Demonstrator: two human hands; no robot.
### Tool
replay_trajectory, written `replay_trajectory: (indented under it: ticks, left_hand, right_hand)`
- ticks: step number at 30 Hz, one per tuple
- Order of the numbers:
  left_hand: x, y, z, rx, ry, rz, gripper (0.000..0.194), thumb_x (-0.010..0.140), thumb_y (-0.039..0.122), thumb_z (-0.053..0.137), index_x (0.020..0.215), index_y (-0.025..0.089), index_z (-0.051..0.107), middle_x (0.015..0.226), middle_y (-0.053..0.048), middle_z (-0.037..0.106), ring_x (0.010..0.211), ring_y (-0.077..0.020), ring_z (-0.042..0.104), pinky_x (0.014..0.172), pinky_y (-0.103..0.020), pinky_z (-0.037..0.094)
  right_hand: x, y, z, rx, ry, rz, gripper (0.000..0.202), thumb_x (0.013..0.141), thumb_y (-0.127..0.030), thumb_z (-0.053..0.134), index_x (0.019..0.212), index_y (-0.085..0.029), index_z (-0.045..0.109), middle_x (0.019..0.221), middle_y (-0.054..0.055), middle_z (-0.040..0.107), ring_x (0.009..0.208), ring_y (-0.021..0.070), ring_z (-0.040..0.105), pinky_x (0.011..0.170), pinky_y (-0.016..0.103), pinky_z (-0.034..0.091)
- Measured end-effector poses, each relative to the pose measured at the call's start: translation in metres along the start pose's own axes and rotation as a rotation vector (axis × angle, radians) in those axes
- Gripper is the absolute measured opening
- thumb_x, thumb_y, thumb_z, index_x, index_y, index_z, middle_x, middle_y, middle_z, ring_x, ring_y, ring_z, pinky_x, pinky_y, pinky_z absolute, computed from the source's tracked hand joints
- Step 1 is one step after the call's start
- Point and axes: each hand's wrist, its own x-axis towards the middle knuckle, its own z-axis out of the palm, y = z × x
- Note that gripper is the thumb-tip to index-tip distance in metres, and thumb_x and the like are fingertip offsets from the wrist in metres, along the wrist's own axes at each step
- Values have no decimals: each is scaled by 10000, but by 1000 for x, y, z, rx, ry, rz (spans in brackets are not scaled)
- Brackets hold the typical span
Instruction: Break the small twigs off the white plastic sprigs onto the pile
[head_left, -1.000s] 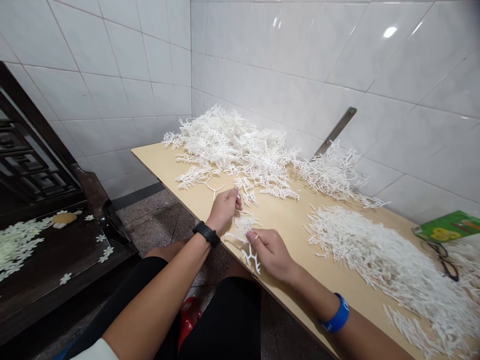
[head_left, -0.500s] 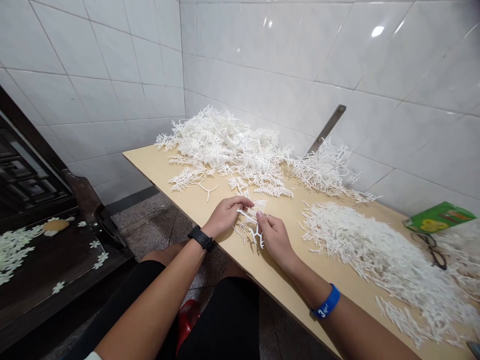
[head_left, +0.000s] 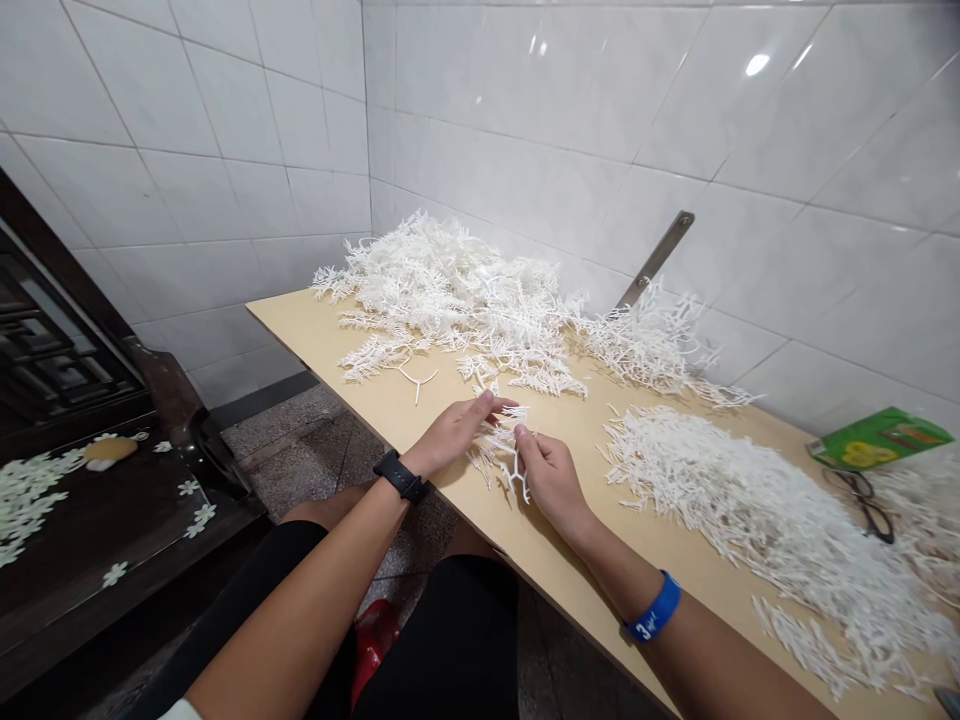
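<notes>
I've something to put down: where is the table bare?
The table is bare at its left edge, up to the big pile and left hand, and between right hand and right pile. Crowded: along the back wall, by the glasses and box, between the hands.

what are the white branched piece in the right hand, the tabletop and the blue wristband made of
White branched piece: probably matte moulded plastic, given its uniform white, forked prongs. Tabletop: likely fibreboard or plywood, flat tan with a thin straight edge. Blue wristband: perhaps silicone, smooth, with white markings.
</notes>
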Motion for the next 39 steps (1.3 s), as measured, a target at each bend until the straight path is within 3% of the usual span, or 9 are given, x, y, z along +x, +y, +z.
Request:
replay_trajectory:
  ticks: [3, 6, 14, 20, 22, 26, 28, 33, 39]
  left_hand:
    - [-2, 3, 1, 71, -138, 47, 566, 888, 615, 502, 1180, 170, 693, 1190, -120, 695, 1116, -241, 619, 985, -343, 445]
    - [-3, 5, 2, 75, -159, 36, 522, 939, 564, 435, 1198, 185, 685, 1167, -116, 705, 1085, -228, 638, 950, -336, 464]
    - [-2, 5, 4, 41, 1, 5, 453, 920, 486, 472, 901, 124, 743, 849, -100, 738, 808, -202, 663, 773, -307, 503]
    - [-6, 5, 7, 51, 40, 5, 426, 917, 431, 463, 825, 121, 741, 788, -92, 720, 754, -191, 640, 721, -295, 487]
    - [-4, 2, 8, 23, 62, -12, 421, 914, 433, 477, 810, 117, 736, 772, -95, 715, 731, -182, 636, 704, -290, 487]
    - [2, -5, 10, -136, 249, -111, 479, 941, 451, 421, 791, 95, 705, 713, -111, 700, 640, -159, 624, 668, -290, 502]
    - [2, -6, 10, -100, 228, -120, 463, 941, 442, 432, 841, 91, 717, 770, -126, 722, 692, -171, 649, 692, -294, 508]
    - [-3, -1, 10, 26, 101, -40, 328, 866, 312, 578, 1115, 147, 714, 1066, -111, 740, 952, -207, 667, 828, -302, 500]
    - [-2, 0, 8, 40, 123, -50, 444, 911, 470, 498, 974, 124, 769, 994, -110, 758, 967, -240, 671, 913, -357, 480]
  right_hand:
    - [-2, 1, 3, 4, -45, -30, 593, 879, -683, 423, 527, -212, 349, 483, -28, 355, 479, 106, 324, 482, 266, 253]
    - [-5, 1, 5, 22, -125, -44, 597, 901, -662, 410, 525, -198, 405, 475, -7, 424, 465, 113, 378, 481, 266, 293]
    - [-11, -4, 9, -8, -150, -112, 594, 930, -627, 389, 519, -197, 378, 469, -14, 386, 460, 104, 339, 477, 269, 256]
    - [-10, -5, 5, -131, -145, -249, 547, 983, -499, 358, 525, -203, 317, 469, -22, 352, 450, 98, 309, 488, 277, 223]
    - [-13, -7, 3, -187, -136, -322, 526, 995, -437, 350, 524, -207, 298, 467, -24, 341, 443, 99, 299, 490, 283, 215]
    - [-26, -15, 0, -296, -244, -616, 444, 983, -290, 366, 546, -211, 359, 493, -15, 371, 467, 119, 315, 533, 307, 226]
    - [-28, -15, -2, -291, -234, -671, 430, 982, -260, 360, 555, -213, 383, 496, -12, 384, 468, 124, 330, 537, 309, 235]
    - [-7, -1, -13, -163, 33, -325, 502, 992, -453, 361, 551, -216, 390, 504, -12, 398, 471, 127, 379, 513, 289, 286]
    - [5, 12, -14, -69, 25, -142, 559, 920, -623, 417, 549, -205, 420, 519, -21, 375, 510, 123, 353, 517, 278, 297]
